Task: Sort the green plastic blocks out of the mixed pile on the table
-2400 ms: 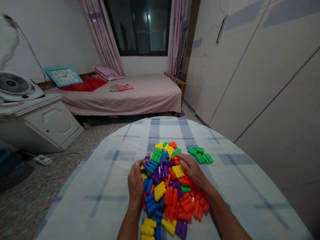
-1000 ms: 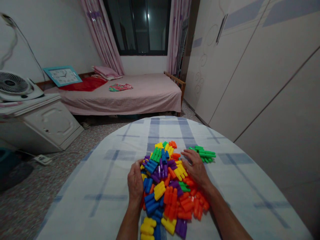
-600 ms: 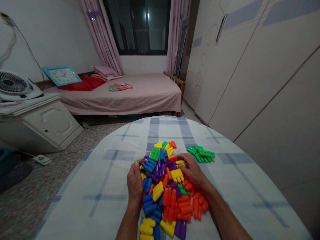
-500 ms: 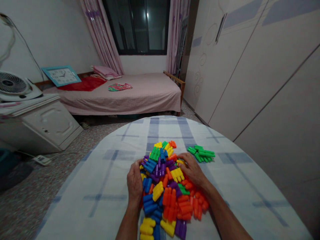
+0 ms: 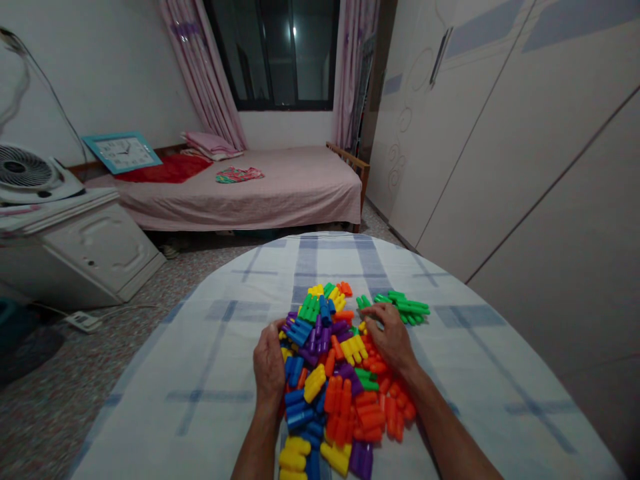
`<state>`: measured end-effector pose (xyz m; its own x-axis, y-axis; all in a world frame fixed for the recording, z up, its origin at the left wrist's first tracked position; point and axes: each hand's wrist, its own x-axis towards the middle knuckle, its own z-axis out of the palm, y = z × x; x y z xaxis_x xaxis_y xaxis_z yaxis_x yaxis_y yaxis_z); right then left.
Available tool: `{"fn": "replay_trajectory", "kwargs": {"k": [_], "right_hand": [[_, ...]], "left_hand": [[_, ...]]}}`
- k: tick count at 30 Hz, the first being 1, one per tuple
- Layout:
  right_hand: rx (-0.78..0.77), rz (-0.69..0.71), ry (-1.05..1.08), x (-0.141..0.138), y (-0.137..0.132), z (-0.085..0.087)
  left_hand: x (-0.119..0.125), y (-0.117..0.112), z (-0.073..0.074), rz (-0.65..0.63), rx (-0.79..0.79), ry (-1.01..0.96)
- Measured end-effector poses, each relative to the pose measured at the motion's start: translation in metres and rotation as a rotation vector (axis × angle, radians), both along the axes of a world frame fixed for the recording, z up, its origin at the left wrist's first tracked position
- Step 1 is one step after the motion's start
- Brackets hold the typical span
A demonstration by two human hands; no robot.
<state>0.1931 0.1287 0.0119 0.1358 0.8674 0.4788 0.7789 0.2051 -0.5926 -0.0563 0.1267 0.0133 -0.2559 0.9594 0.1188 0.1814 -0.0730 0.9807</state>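
Observation:
A heap of plastic building blocks in yellow, blue, purple, orange and green lies before me, with purple blocks (image 5: 320, 337) near its middle. My left hand (image 5: 269, 363) rests along the heap's left side, fingers extended and partly hidden behind the blocks. At the right side, my right hand (image 5: 393, 333) has its fingertips closed on a green building block (image 5: 363, 302), which sticks out past them. Just beyond that hand is a separate small group of green blocks (image 5: 407, 307). Orange blocks (image 5: 370, 413) lie beside my right wrist.
The round table wears a checked cloth (image 5: 210, 353). Past it stands a bed (image 5: 280, 193) with a wall clock (image 5: 123, 152) lying on it. A white cabinet (image 5: 100, 247) carrying a fan (image 5: 30, 170) is at left; a wardrobe (image 5: 475, 147) lines the right.
My right hand has shifted slightly right and away from the heap, and a green block now shows at its fingertips. My left hand has stayed where it was.

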Motion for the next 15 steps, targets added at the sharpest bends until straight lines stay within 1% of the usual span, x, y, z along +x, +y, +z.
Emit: {"fn": "replay_trajectory", "kwargs": {"k": [3,6,8,11,15], "right_hand": [[0.108,-0.191,-0.088,0.009,-0.001,0.003],[0.128,-0.354,-0.171,0.019,-0.004,0.011],[0.130,-0.433,-0.200,0.025,-0.006,0.015],[0.117,-0.479,-0.236,0.032,-0.007,0.012],[0.064,-0.445,-0.259,0.038,-0.006,-0.001]], "left_hand": [[0.000,0.001,-0.001,-0.010,0.001,-0.009],[0.000,0.001,-0.001,-0.003,0.000,-0.008],[0.000,0.000,0.000,0.002,0.000,-0.011],[0.000,0.000,0.001,-0.001,0.011,-0.015],[0.001,-0.001,0.000,0.002,0.007,-0.023]]}}
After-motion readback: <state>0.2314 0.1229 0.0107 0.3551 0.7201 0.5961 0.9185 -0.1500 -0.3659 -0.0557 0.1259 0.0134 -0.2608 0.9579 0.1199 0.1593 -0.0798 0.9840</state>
